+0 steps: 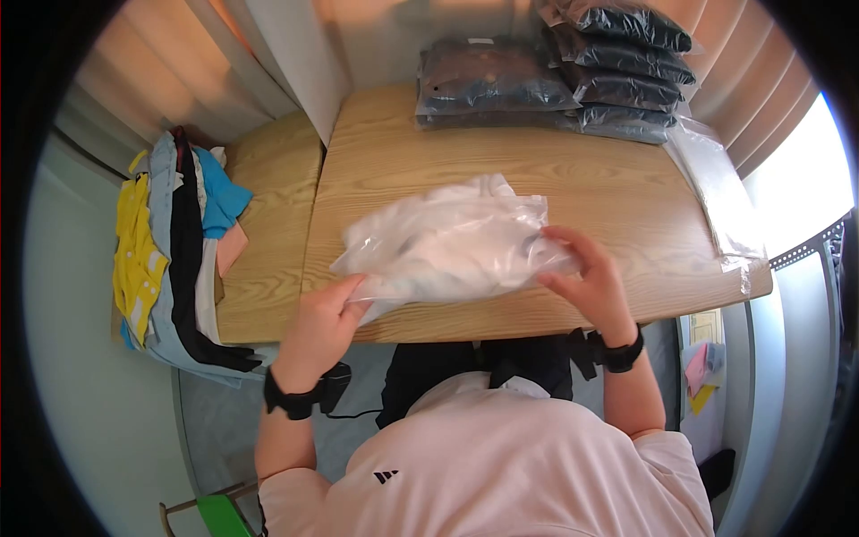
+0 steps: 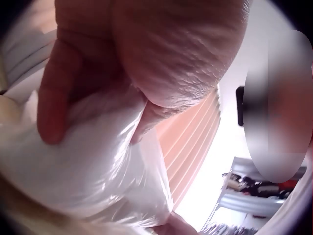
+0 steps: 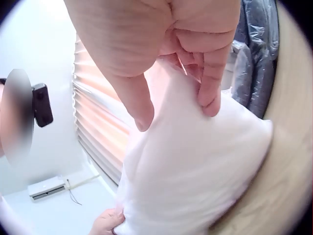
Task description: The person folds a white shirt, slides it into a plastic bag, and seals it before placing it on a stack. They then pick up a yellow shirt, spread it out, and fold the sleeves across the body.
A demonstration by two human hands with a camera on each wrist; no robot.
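Note:
A clear plastic bag with a folded white garment inside (image 1: 447, 246) is held between both hands near the front edge of the wooden table (image 1: 403, 161). The left hand (image 1: 320, 327) pinches its left corner between thumb and fingers. At the bag's right end, the right hand (image 1: 586, 282) grips the edge with thumb and fingers. In the left wrist view the left hand (image 2: 142, 54) is curled over the shiny plastic (image 2: 98, 161). The right wrist view has the right hand (image 3: 166, 54) around the white bundle (image 3: 195, 161), its far fingers partly hidden.
Dark garments in clear bags (image 1: 497, 80) lie at the back, beside a taller bagged stack (image 1: 626, 76). Flat clear bags (image 1: 720, 192) lie along the right edge. Loose clothes, including a yellow one (image 1: 136, 259) and a blue one (image 1: 222, 195), hang and lie at the left.

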